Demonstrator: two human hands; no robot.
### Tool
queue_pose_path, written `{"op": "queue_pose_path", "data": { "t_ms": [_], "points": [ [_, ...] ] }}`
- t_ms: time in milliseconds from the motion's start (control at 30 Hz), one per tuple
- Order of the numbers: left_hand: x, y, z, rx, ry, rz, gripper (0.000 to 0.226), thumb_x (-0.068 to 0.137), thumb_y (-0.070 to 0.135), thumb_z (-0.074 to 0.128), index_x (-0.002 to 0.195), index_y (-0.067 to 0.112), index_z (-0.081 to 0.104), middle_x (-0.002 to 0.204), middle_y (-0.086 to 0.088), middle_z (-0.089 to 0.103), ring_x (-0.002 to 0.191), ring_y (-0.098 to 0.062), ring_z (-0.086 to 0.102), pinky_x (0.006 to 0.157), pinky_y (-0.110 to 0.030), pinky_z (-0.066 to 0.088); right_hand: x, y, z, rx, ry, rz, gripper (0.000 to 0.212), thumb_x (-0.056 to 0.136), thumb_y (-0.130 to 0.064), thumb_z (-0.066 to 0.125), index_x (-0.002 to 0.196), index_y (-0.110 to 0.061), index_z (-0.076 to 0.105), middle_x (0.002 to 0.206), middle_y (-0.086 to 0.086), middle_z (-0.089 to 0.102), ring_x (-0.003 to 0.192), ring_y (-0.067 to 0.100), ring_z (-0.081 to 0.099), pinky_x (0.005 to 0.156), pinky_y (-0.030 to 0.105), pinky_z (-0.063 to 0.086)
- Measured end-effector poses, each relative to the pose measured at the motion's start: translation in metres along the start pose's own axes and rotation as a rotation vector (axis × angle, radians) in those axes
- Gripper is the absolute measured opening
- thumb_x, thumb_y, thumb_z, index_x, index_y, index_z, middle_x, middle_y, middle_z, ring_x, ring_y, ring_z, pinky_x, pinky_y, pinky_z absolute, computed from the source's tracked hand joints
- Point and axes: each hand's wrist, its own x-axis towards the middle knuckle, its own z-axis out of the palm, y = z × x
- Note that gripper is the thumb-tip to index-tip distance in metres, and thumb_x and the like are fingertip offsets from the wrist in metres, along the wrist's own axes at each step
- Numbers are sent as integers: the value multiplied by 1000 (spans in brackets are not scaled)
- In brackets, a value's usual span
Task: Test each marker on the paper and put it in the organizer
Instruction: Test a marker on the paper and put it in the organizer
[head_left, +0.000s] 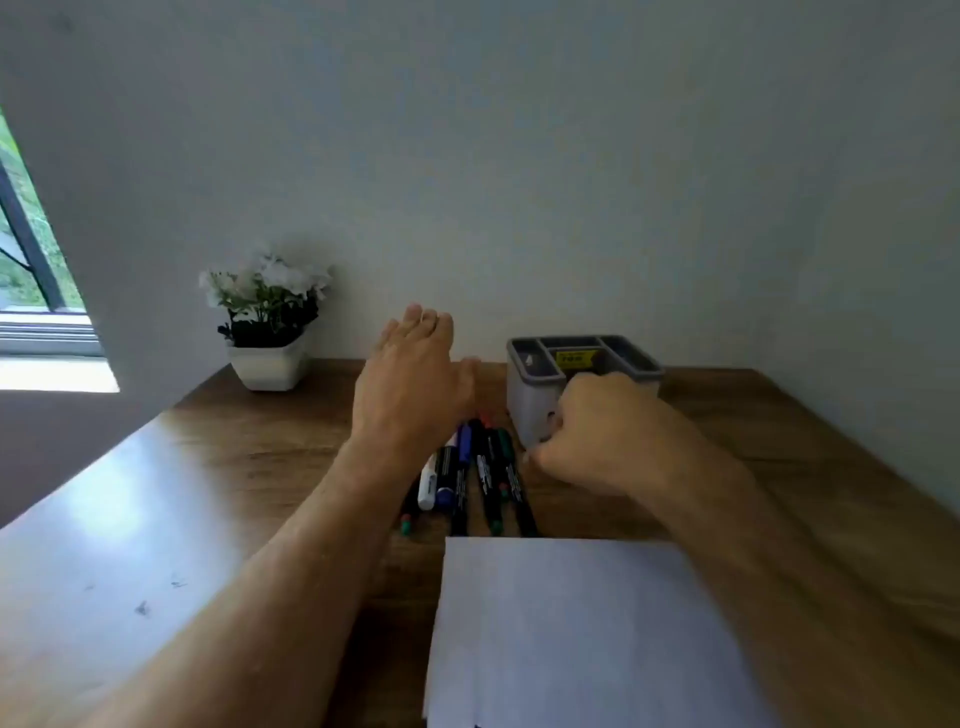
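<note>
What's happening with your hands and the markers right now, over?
Left hand open, above the markers. Right hand curled beside the organizer, grip unclear. Markers on desk, paper looks blank. Nothing blocking.

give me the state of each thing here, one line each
left hand: open, raised above the markers, holding nothing
right hand: fingers curled, by the organizer's front; hold unclear
markers: lying in a bunch on the desk, capped as far as shows
organizer: upright, no markers seen inside
paper: flat on the desk, blank where visible
plant: upright in its pot
</note>
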Motion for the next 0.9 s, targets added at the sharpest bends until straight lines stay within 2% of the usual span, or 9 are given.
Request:
{"op": "queue_pose_path", "data": {
  "t_ms": [67,133,200,233,300,467,633,767,900],
  "points": [
    [1,2,0,-18,44,12,47,100,35,43,141,13,50,144,-8,51,134,-24,45,110,-37,35,-1,-1,5,-54,-116,28,24,82,-37,65,73,-16,57,74,2,63,69,18,61,55,27,45],
    [0,5,-4,-49,59,10,38,98,33,45,125,16,64,125,-7,65,111,-27,62,91,-39,49,-1,-2,12,-48,-180,46,26,80,-42,63,75,-17,57,76,1,62,70,17,60,58,30,49],
    [-5,9,-3,-99,23,-2,31,96,30,47,105,18,74,101,-5,74,89,-25,69,71,-32,53,0,-2,15,-29,-191,52,29,77,-47,63,79,-19,58,78,0,63,73,17,61,65,32,55],
    [-6,10,-2,-108,0,-4,30,94,28,48,93,19,76,87,-3,74,77,-23,69,61,-27,50,0,-2,17,-16,-194,57,32,76,-51,64,83,-19,60,81,0,64,74,17,62,70,34,57],
    [-9,14,-3,-105,-18,-9,31,93,28,49,78,21,75,69,1,68,62,-20,65,53,-25,47,-1,-1,17,15,-203,61,40,74,-54,67,92,-19,63,86,0,66,77,17,64,77,37,59],
    [-11,20,-6,-155,-30,-26,34,92,32,48,83,17,76,71,-2,71,58,-18,62,60,-33,58,0,-1,22,7,-187,34,35,73,-50,72,78,-17,60,77,1,63,70,15,61,57,28,50],
    [-11,19,-4,-273,-24,-54,32,91,27,49,81,12,75,68,-2,70,57,-16,63,59,-34,58,3,-1,29,19,-144,22,35,75,-43,72,66,-18,50,66,0,56,61,14,55,52,27,42],
    [-11,20,-5,-413,34,-110,23,94,23,55,100,19,78,92,3,76,78,-11,68,72,-21,53,1,-2,26,45,-78,17,36,73,-43,71,63,-17,49,63,1,54,58,15,53,51,27,38],
    [-10,21,-1,-559,56,-205,22,96,26,59,112,21,73,104,8,73,71,7,59,58,2,40,-4,-2,14,72,-7,-27,34,74,-42,69,59,-17,53,53,-2,50,49,13,47,49,27,36]
  ]
}}
